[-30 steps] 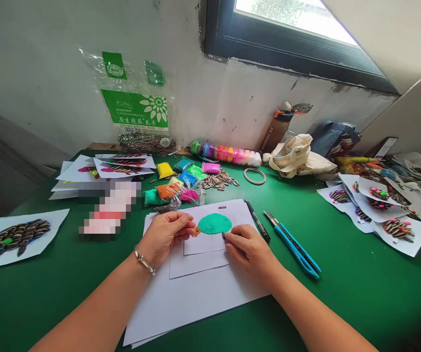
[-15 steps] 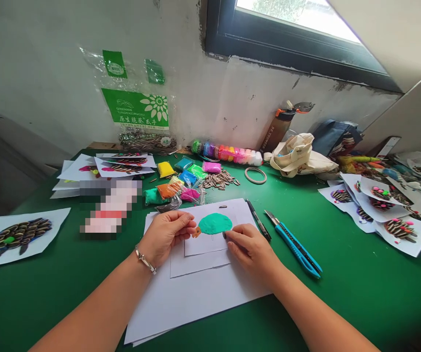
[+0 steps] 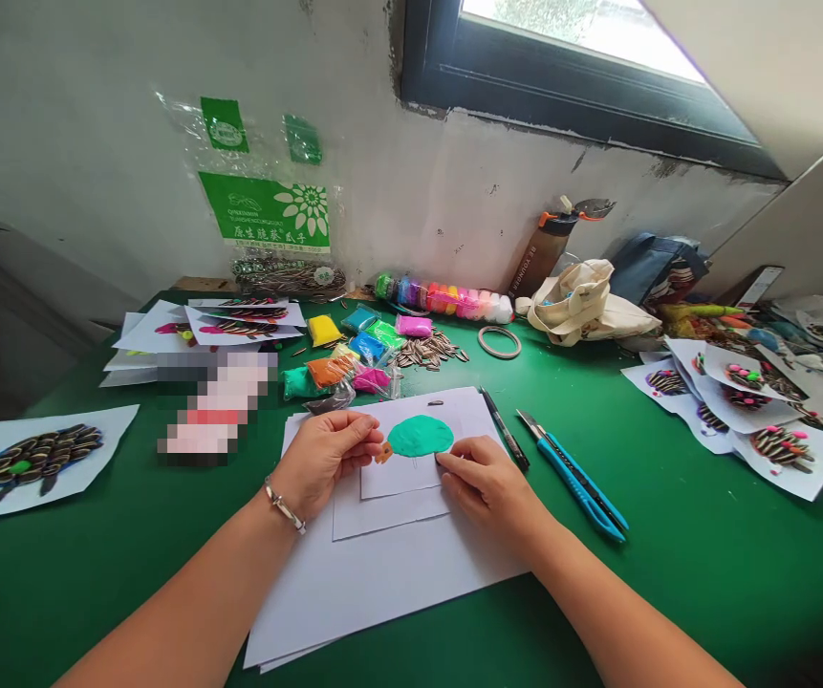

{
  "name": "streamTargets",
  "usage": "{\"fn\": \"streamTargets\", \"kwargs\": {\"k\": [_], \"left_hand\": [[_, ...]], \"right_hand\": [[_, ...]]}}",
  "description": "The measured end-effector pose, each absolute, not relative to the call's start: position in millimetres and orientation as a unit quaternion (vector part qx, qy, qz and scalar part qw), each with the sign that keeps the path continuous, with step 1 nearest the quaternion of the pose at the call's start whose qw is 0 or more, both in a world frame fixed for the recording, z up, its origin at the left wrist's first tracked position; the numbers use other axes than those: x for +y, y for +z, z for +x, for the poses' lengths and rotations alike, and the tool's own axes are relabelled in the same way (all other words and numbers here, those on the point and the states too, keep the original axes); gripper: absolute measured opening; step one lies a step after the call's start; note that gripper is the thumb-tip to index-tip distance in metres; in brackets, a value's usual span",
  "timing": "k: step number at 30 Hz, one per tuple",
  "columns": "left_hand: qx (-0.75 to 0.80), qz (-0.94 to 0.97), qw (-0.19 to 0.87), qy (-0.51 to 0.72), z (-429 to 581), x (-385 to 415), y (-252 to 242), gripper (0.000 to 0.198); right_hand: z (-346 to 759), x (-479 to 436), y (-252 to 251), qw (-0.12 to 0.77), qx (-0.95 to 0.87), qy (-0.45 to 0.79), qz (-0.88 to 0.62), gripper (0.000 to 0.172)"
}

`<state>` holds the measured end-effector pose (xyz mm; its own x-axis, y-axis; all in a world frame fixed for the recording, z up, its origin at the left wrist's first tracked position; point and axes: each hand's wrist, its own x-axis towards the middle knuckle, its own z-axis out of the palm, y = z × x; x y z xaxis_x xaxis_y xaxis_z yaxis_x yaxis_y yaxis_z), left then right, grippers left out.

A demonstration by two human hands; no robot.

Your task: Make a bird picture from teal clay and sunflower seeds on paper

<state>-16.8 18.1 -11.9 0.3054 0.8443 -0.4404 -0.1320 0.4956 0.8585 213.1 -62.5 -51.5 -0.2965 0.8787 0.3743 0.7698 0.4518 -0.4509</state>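
A flat green oval of modelling clay (image 3: 421, 436) lies on a small white paper (image 3: 389, 485), with a small orange clay piece (image 3: 383, 453) at its left end. Thin drawn lines show below the oval. My left hand (image 3: 325, 461) is closed beside the orange piece, thumb and forefinger pinched; whatever they hold is too small to make out. At the oval's lower right edge, my right hand (image 3: 489, 483) pinches a small dark thing that looks like a sunflower seed, mostly hidden by the fingertips. Another seed (image 3: 436, 403) lies above the oval.
Larger white sheets (image 3: 382, 602) lie underneath. Right of them are a black pen (image 3: 504, 427) and a blue utility knife (image 3: 581, 485), blade out. Behind are bagged clay (image 3: 329, 371), a seed pile (image 3: 431, 350) and a tape roll (image 3: 499, 342). Finished seed pictures (image 3: 38, 463) lie left and right.
My right hand's fingertips have shifted very slightly at the oval's lower right edge, covering more of the small dark thing. My left hand stays in place.
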Motion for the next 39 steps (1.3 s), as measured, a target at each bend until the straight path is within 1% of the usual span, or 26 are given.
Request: {"fn": "streamTargets", "kwargs": {"k": [3,8,12,17,20,26,31,36,39], "left_hand": [[0.483,0.369,0.718,0.338,-17.0,18.4,-11.8,0.03],[0.483,0.367,0.72,0.337,-17.3,18.3,-13.0,0.03],[0.487,0.367,0.717,0.338,-17.1,18.8,-13.8,0.031],[0.487,0.362,0.717,0.342,-16.7,18.9,-13.6,0.031],[0.484,0.363,0.72,0.34,-16.7,18.7,-13.3,0.03],[0.483,0.362,0.721,0.341,-16.8,18.7,-12.0,0.029],[0.489,0.36,0.719,0.339,-16.0,18.7,-11.5,0.03],[0.486,0.361,0.721,0.336,-15.3,19.0,-11.5,0.03],[0.485,0.363,0.722,0.336,-16.0,19.2,-11.3,0.029]], "right_hand": [[213.8,-62.3,-51.2,0.296,-0.798,0.1,-0.516,0.03],[212.7,-61.9,-48.5,0.273,-0.811,0.083,-0.51,0.022],[213.6,-63.6,-48.0,0.278,-0.812,0.088,-0.505,0.024],[214.0,-66.1,-48.0,0.257,-0.82,0.091,-0.503,0.025],[214.1,-67.0,-46.4,0.269,-0.821,0.093,-0.495,0.026],[214.7,-68.4,-41.6,0.247,-0.823,0.106,-0.501,0.022],[213.5,-65.2,-45.3,0.267,-0.816,0.097,-0.504,0.033],[209.6,-61.5,-47.6,0.258,-0.811,0.072,-0.519,0.025],[210.3,-60.9,-47.3,0.281,-0.803,0.086,-0.519,0.029]]}}
